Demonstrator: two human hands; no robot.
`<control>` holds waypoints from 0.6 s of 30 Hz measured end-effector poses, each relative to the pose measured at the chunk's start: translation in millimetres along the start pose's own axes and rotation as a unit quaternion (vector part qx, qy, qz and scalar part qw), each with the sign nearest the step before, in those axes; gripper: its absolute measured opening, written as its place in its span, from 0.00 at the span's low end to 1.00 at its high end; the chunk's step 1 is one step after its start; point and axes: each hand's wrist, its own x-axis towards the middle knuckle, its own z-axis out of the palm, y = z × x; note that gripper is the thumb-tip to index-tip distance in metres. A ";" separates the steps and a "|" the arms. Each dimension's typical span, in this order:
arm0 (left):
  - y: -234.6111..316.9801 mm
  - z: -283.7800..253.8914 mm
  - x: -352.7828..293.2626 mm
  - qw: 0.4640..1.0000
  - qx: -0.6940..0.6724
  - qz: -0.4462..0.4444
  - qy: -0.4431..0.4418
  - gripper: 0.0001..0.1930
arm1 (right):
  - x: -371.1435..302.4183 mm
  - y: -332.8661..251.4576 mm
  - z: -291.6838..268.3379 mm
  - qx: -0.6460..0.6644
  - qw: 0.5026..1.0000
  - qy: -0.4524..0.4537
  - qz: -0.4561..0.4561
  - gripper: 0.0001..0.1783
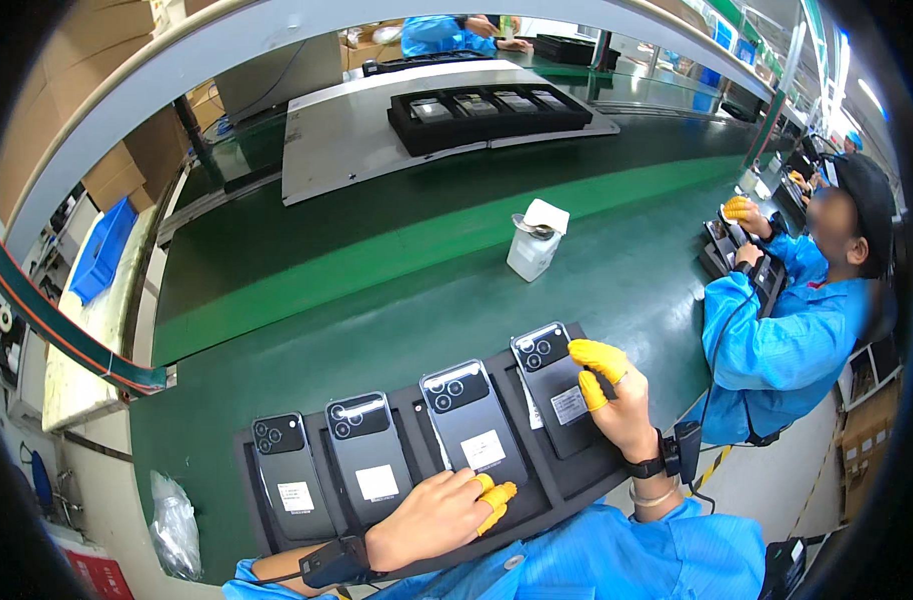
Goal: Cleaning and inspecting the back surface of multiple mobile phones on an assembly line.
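Four smartphones would be one count too many, so: several dark smartphones lie back side up in a black foam tray (252, 480), each with a white label. My left hand (432, 515) has yellow finger cots, its fingers bent and close together over the lower end of the third smartphone (457, 415); what lies beneath the fingertips is hidden. My right hand (622, 405), also in yellow cots, is at the right edge of the rightmost smartphone (547, 375), thumb and forefinger apart. Left of these lie a second smartphone (372, 440) and the leftmost smartphone (292, 470).
A white bottle (533, 250) stands mid-bench on the green surface. Another black tray (492, 118) with devices sits on a grey plate (337, 150) beyond. A co-worker (792, 310) handles devices at right. A clear plastic bag (177, 525) lies at the left edge.
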 end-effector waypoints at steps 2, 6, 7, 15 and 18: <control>-6.9 6.0 -0.8 0.999 -0.007 -0.001 -0.034 0.14 | 0.8 0.6 -0.2 0.003 0.999 -0.024 -0.024 0.17; -19.5 16.8 1.3 0.999 -0.051 0.000 -0.011 0.12 | 3.0 0.8 -0.9 -0.006 0.999 -0.023 -0.041 0.16; -20.0 17.2 2.2 0.998 -0.060 -0.003 -0.008 0.12 | 3.6 0.1 -1.1 -0.008 0.999 -0.026 -0.040 0.16; -16.0 8.0 7.7 0.995 -0.100 -0.026 0.000 0.11 | 4.1 -1.5 -2.4 -0.008 0.998 -0.040 -0.038 0.15; -15.7 10.1 7.1 0.994 -0.103 -0.017 0.010 0.12 | 3.5 -1.0 -2.2 0.007 0.999 -0.037 -0.029 0.15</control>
